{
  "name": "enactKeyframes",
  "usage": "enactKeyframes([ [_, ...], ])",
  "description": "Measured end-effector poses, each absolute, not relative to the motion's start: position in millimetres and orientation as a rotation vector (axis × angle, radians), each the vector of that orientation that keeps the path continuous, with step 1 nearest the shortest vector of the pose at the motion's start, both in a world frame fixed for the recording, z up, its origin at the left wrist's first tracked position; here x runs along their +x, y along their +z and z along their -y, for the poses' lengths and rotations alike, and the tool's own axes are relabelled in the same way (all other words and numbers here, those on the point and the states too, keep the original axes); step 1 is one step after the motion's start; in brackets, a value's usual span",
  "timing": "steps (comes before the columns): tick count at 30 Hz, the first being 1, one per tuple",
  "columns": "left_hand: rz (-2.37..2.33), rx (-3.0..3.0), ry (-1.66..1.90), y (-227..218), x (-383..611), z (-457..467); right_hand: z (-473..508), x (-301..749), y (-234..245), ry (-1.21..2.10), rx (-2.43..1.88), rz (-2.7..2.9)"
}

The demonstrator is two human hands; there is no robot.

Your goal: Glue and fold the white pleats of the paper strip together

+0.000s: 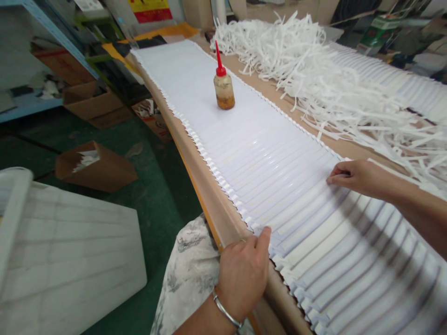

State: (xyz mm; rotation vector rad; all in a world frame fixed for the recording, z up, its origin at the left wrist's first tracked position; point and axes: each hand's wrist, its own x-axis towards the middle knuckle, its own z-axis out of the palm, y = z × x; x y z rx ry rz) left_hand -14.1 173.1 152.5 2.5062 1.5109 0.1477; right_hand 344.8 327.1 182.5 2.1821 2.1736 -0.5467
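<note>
A long row of overlapping white paper sheets [244,135] lies along the brown table [209,186]. My left hand [242,272], a bracelet on its wrist, is closed at the near edge, thumb pressed on a sheet's end. At the row's far edge my right hand [356,177] has its fingers curled and pinching the other end of a sheet. A glue bottle [223,83] with a red nozzle stands upright on the sheets further along, well beyond both hands.
A heap of white paper strips [335,83] covers the table's far side. More stacked white sheets [394,79] lie behind it. A cardboard box [96,167] sits on the green floor at left, a white ribbed panel [70,260] nearer me, shelving behind.
</note>
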Motion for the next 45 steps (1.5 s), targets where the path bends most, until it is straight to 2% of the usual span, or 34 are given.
enactKeyframes([
  [10,-1.508,2.507,0.237,148.6,-14.6,-173.0,-346.5,388.4,194.3,-0.522,2.298,-2.157],
  [25,-1.507,2.502,0.263,144.8,-16.9,-173.0,-365.4,420.1,144.4,-0.410,2.409,-2.138],
  [36,-1.491,2.478,0.320,142.8,-17.2,-174.4,-361.8,398.6,162.4,-0.265,2.496,-2.042],
  [41,-1.525,2.274,0.511,136.1,-26.7,-180.0,-289.2,421.9,202.0,-0.088,2.680,-1.891],
  [45,-1.536,1.867,0.688,133.1,-41.0,-178.8,-146.4,475.7,236.8,0.007,2.818,-1.590],
])
